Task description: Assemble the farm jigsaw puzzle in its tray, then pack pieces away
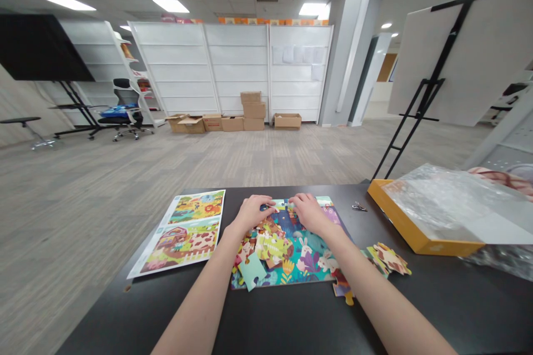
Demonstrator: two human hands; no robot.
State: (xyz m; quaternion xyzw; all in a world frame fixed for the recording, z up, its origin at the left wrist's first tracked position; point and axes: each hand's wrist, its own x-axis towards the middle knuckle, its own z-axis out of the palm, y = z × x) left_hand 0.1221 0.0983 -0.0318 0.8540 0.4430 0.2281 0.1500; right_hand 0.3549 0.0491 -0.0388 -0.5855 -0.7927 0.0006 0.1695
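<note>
A colourful jigsaw puzzle lies on the black table, partly assembled, with loose pieces piled on its middle. My left hand rests palm down on the puzzle's far edge, fingers pressing on pieces there. My right hand lies right beside it, also pressing down on the far edge. The two hands almost touch. A light blue loose piece sits at the puzzle's near left corner. More loose pieces lie to the right of my right forearm.
A printed picture sheet lies left of the puzzle. An orange box lid with clear plastic wrap sits at the right. A small metal clip lies behind the puzzle. An easel, cardboard boxes and an office chair stand beyond.
</note>
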